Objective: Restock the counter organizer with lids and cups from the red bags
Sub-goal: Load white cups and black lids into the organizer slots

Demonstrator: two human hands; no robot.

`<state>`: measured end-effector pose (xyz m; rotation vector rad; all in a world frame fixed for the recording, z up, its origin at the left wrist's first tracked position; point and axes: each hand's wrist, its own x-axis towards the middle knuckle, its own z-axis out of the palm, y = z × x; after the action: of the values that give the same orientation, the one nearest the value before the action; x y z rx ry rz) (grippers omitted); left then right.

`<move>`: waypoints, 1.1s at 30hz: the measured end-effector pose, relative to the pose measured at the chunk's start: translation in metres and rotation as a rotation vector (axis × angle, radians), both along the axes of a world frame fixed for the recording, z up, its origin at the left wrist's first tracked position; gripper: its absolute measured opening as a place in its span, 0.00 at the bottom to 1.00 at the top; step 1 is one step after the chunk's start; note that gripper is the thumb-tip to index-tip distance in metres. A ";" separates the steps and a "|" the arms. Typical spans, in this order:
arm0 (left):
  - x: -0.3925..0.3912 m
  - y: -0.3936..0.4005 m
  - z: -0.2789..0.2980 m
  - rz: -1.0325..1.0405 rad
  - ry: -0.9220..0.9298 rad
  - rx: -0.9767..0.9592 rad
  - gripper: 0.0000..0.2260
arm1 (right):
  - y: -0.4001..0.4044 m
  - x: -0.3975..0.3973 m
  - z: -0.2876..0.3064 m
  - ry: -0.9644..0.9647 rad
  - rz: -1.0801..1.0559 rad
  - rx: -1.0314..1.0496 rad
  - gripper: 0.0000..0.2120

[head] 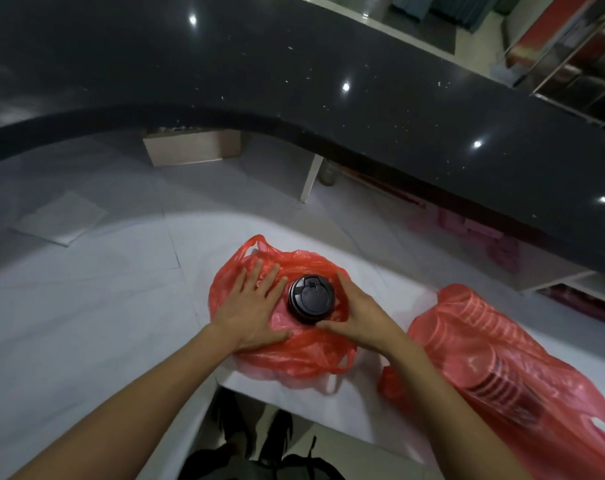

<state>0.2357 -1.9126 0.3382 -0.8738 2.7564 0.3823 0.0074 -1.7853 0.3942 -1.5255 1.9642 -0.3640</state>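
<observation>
Left hand: The left hand [250, 306] lay flat on the red bag [294, 355], fingers straight and spread, palm pressing the plastic down just left of the lid stack. It held nothing.

Right hand: The right hand [358, 315] curved around the right side of the lid stack, fingers along the far edge and thumb at the near edge. The grip was narrow, closed on the stack through or against the bag's plastic; which of the two could not be told.

Lid stack: The stack of black lids [310, 299] stood upright in the open mouth of the red bag, top lid facing the camera, between the two hands.

Red bag: It sat crumpled on the white lower counter [127, 306], near that counter's front edge, with one handle loop pointing away from the person.

Second red bag: The second red bag [495, 351] lay on its side to the right, well apart from the first. A nested row of cups showed through its plastic.

Upper counter: A black glossy counter [328, 81] curved across the scene above and behind the white surface.

Organizer: The organizer was not in view.
</observation>
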 end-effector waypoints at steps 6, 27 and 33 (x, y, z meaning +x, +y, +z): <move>-0.001 0.011 0.004 0.036 -0.016 -0.006 0.48 | -0.010 0.028 0.013 0.384 0.104 -0.373 0.24; 0.009 0.076 0.037 0.333 -0.012 -0.003 0.33 | -0.010 0.007 -0.010 0.300 0.437 -0.363 0.37; 0.017 0.087 0.055 0.412 0.070 -0.090 0.28 | -0.004 0.010 0.014 -0.092 0.286 -0.373 0.35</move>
<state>0.2530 -1.8258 0.3930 -1.4834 2.6597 0.3642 0.0174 -1.7893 0.4083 -1.9554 1.6381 -0.6917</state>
